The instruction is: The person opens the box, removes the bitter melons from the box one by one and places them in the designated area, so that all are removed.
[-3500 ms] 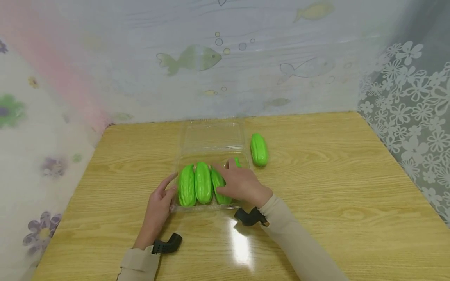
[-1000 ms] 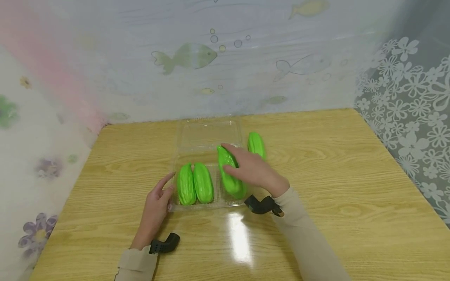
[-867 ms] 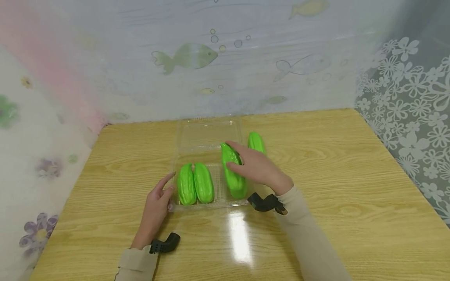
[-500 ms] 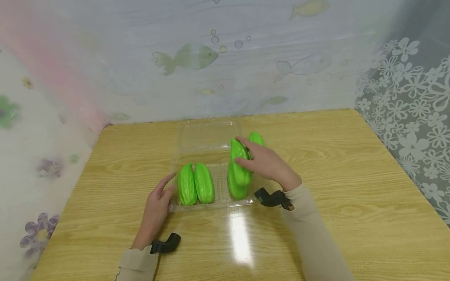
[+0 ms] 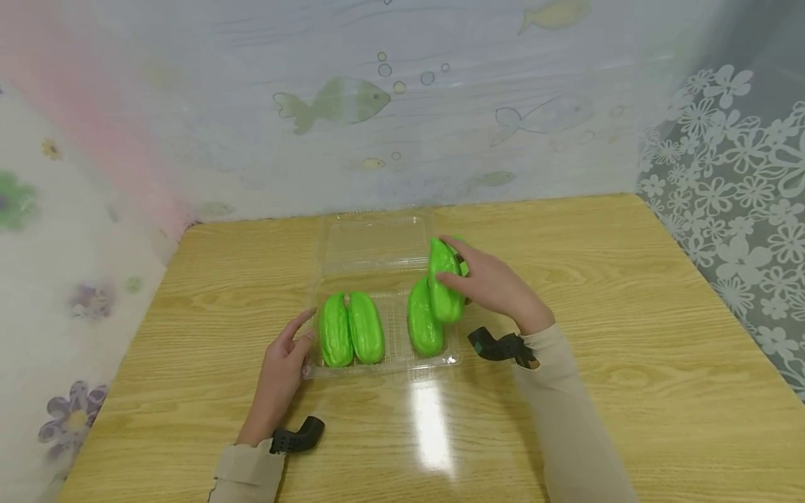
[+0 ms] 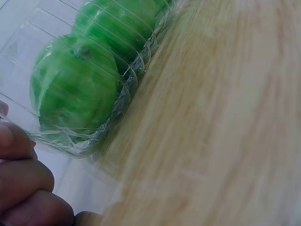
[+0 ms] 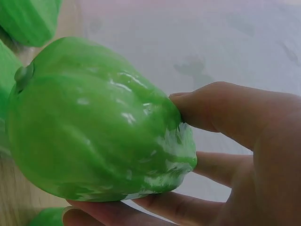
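The right hand [image 5: 499,285] pinches a ridged green fruit [image 5: 446,285] between thumb and fingers, over the right edge of a clear plastic box [image 5: 395,328]. In the right wrist view that fruit [image 7: 99,127] fills the middle, the hand [image 7: 254,136] gripping its narrower end. Two more green fruits [image 5: 336,331] [image 5: 366,328] lie side by side at the box's left, and another [image 5: 425,321] lies at its right. The left hand [image 5: 281,370] holds the box's left edge; its curled fingers [image 6: 26,183] show beside the box corner in the left wrist view.
The open clear lid [image 5: 377,241] lies flat behind the box on the wooden table [image 5: 616,314]. Part of another green fruit [image 5: 465,267] shows behind the right hand. A patterned wall covering [image 5: 440,154] stands along the table's back edge.
The right hand has lifted a fruit out of the box's middle and carried it right and back, uncovering the fruit at the box's right. The left hand has stayed at the left edge.
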`<act>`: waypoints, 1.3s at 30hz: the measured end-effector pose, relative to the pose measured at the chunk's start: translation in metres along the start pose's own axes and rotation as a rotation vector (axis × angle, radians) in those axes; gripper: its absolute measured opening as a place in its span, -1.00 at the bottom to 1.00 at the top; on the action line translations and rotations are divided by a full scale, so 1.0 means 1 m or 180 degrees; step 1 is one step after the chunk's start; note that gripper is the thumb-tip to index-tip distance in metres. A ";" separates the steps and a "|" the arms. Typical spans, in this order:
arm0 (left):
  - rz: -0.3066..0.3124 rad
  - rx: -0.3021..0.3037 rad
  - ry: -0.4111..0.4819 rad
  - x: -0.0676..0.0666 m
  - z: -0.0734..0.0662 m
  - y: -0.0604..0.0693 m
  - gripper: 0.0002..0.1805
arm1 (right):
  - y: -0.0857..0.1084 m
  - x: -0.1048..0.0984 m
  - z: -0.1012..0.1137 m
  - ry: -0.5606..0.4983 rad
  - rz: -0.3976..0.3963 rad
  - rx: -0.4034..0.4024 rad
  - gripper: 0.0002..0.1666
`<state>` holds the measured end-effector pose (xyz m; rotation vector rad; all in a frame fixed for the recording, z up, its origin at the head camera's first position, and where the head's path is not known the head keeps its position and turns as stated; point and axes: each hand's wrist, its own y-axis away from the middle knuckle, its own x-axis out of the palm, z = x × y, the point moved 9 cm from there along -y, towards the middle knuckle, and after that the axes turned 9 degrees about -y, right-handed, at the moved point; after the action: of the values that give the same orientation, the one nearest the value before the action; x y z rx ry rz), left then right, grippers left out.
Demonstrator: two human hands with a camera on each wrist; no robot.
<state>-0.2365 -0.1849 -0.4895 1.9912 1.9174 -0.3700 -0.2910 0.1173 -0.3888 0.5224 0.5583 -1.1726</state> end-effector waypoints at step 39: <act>0.0050 -0.0004 0.0076 0.002 0.001 -0.001 -0.57 | -0.003 -0.041 -0.064 -0.0376 -0.0437 0.0260 -0.27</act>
<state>-0.2369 -0.1840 -0.4914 2.0173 1.9148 -0.3423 -0.3136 0.1866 -0.4106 0.4867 0.4514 -1.3522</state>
